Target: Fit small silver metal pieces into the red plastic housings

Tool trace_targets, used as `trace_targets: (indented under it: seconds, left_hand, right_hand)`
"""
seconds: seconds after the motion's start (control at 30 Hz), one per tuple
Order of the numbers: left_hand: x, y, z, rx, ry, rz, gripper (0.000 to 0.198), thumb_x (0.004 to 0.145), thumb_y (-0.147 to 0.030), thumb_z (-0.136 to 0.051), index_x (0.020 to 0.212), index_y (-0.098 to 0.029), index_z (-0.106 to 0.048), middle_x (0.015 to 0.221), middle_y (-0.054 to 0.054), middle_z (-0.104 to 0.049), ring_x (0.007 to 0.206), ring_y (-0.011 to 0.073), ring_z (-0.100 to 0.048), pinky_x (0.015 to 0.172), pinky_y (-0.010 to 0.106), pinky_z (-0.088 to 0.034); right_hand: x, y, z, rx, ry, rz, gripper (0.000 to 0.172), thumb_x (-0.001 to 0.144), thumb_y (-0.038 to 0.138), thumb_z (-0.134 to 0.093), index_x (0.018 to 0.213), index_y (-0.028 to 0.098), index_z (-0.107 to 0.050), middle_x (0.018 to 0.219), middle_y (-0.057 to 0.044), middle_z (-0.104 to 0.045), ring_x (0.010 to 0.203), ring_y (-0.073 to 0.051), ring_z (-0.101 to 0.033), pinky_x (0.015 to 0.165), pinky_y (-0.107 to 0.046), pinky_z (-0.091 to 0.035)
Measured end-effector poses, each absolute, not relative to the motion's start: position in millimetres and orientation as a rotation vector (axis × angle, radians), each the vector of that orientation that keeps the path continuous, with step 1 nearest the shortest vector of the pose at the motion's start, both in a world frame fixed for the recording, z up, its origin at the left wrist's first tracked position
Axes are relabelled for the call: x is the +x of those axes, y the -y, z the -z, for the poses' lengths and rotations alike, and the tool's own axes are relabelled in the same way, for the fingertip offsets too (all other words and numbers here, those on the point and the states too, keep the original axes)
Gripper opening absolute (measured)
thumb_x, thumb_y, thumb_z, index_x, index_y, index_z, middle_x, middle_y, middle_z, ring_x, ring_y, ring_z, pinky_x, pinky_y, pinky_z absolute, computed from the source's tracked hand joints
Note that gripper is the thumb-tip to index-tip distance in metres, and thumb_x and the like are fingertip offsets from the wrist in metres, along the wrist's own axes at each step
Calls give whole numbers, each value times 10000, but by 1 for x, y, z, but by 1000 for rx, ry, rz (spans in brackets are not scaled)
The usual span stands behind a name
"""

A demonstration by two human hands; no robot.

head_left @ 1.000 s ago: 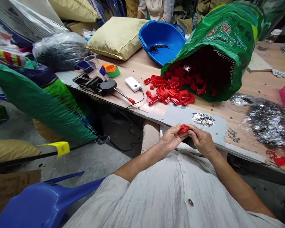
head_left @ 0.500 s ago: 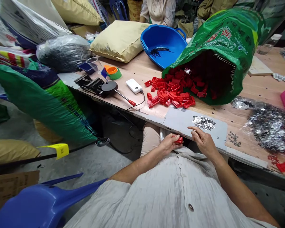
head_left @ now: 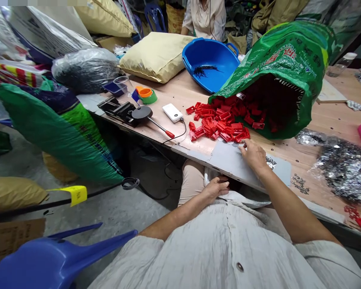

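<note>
While the left hand (head_left: 218,186) is rested in the lap below the table (head_left: 180,88) edge with fingers curled inward, it cannot be told whether anything is clasped in it. At its 11 o'clock a cabled white power bank (head_left: 173,112) is seen. Further up is a blue basin (head_left: 225,60), in which only a few dark bits (head_left: 203,70) are held. The red clips (head_left: 219,122) are heaped at 12 o'clock from the left hand and at 11 o'clock from the right hand (head_left: 253,154), which is the nearer. They are strewn every way, so no shared long axis can be given. The right fingers are spread flat on a grey sheet (head_left: 225,158), tips just beside the heap's near edge, with nothing gripped. The heap is spilled from a green bag (head_left: 282,52) laid on its side with its mouth turned toward 8 o'clock, and more clips are held inside. At 3 o'clock, metal bits (head_left: 339,168) are kept in clear plastic.
</note>
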State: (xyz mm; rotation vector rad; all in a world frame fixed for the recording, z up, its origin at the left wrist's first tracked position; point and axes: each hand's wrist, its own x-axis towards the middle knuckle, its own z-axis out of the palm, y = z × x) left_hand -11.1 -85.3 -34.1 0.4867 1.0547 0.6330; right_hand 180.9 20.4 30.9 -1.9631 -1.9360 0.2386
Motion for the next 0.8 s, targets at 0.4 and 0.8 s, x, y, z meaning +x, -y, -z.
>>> trace_targets:
  seconds: [0.4, 0.8]
  left_hand:
    - [-13, 84, 25, 682, -1005, -688, 416, 638, -418, -845, 875, -142, -645, 859, 57, -675, 758, 151, -669, 688, 258, -498]
    - [-8, 64, -33, 1278, -1106, -1246, 479, 661, -208, -829, 1118, -268, -698, 1220, 91, -582, 1155, 249, -537, 1005, 328, -428]
  right_hand:
    - [173, -43, -37, -1950, 1799, -298, 145, 866, 310, -563, 911, 206, -653, 919, -82, -696, 834, -227, -607, 678, -313, -394]
    - [191, 47, -56, -1275, 1024, -1683, 358, 716, 478, -753, 776, 194, -543, 651, 58, -447, 510, -69, -289, 477, -248, -218]
